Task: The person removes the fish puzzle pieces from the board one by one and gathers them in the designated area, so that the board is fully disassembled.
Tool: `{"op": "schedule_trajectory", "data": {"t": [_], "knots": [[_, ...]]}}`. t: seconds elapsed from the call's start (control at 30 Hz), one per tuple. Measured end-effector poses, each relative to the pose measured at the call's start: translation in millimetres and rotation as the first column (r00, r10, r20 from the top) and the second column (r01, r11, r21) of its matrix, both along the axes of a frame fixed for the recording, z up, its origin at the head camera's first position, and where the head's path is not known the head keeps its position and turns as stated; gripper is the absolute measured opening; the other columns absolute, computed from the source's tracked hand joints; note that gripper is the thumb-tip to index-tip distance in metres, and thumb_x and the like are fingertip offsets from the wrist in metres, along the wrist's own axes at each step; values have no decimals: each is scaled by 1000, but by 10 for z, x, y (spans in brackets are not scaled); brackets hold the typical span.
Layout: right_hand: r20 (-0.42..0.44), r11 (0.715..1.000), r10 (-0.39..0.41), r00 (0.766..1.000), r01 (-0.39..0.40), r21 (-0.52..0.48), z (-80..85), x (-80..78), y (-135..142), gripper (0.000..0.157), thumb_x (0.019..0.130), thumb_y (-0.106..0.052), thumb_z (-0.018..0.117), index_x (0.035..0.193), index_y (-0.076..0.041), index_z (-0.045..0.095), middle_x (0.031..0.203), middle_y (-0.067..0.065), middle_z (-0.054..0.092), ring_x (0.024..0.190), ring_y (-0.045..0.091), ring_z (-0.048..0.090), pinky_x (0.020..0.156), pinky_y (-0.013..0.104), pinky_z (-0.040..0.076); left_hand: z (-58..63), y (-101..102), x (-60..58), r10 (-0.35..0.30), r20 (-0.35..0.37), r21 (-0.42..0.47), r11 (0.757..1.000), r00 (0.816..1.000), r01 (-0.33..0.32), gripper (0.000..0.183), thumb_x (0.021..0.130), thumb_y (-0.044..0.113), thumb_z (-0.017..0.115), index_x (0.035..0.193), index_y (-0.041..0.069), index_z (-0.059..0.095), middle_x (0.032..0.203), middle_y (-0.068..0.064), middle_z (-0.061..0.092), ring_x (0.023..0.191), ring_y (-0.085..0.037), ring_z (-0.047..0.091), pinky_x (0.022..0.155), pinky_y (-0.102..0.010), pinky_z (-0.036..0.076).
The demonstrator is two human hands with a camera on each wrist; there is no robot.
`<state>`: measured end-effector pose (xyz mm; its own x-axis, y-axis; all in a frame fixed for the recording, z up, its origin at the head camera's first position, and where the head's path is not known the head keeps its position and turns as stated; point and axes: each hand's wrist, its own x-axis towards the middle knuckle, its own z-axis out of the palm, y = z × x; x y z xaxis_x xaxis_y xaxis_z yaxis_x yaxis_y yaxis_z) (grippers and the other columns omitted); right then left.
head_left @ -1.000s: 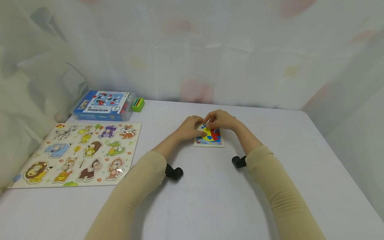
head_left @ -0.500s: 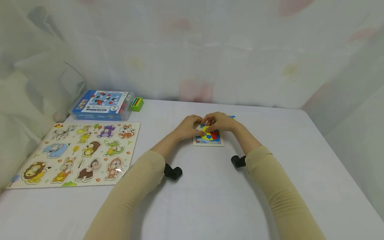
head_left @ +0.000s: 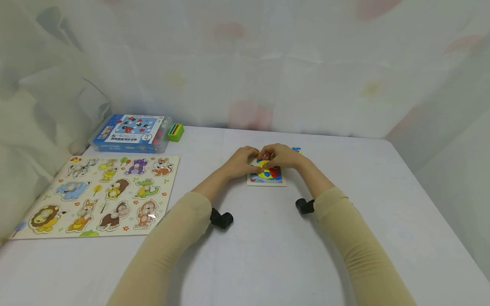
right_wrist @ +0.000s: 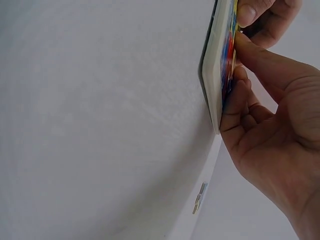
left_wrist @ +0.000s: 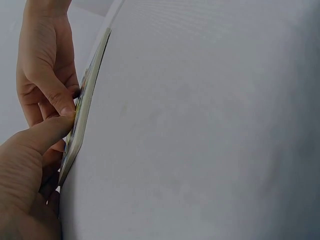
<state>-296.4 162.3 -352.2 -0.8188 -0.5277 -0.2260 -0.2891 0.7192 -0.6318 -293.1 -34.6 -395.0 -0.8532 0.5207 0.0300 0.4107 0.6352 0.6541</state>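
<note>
A small wooden jigsaw puzzle (head_left: 266, 183) with a bright yellow, red and blue picture lies flat on the table between the hands. My left hand (head_left: 240, 162) holds its left side, the thumb (left_wrist: 52, 131) on the picture and the other fingers around the far edge. Over the upper part, my right hand (head_left: 282, 156) pinches a puzzle piece with thumb and curled fingers, low against the picture; the fingers mostly hide this piece. Both thumb tips nearly meet on the yellow area. A loose blue-and-yellow puzzle piece (head_left: 297, 150) lies just beyond the right hand.
At left lies a large animal peg puzzle board (head_left: 132, 182). Behind it stand a blue boxed set (head_left: 132, 134) in a clear case and a small green block (head_left: 176, 132) with coloured stripes. A pale curtain (head_left: 245, 76) hangs behind the white table (head_left: 264, 255).
My right hand has lowered slightly and its fingers have drawn in closer over the puzzle, uncovering the loose piece behind it. The left hand stays nearly still on the puzzle's left side.
</note>
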Motion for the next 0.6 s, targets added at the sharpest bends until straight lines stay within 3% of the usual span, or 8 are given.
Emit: {"op": "schedule_trajectory", "data": {"t": [0.33, 0.6], "knots": [[-31, 1000, -11, 999, 11, -13, -37, -10, -1, 27, 89, -11, 71, 116, -11, 68, 122, 14, 62, 110, 31, 55, 98, 43, 49, 10, 6, 8, 1, 7, 2, 1000, 1000, -1, 62, 85, 35, 73, 136, 4, 56, 147, -12, 51, 143, -31, 40, 124, -47, 29], [-56, 1000, -5, 998, 3, -22, -57, -32, -10, 27, 87, -11, 72, 114, -12, 66, 120, 15, 61, 101, 27, 55, 91, 37, 48, -5, 6, -4, -1, -3, 5, 1000, 1000, 1, 61, 85, 35, 73, 135, 5, 57, 147, -12, 52, 143, -30, 41, 123, -47, 29]]}}
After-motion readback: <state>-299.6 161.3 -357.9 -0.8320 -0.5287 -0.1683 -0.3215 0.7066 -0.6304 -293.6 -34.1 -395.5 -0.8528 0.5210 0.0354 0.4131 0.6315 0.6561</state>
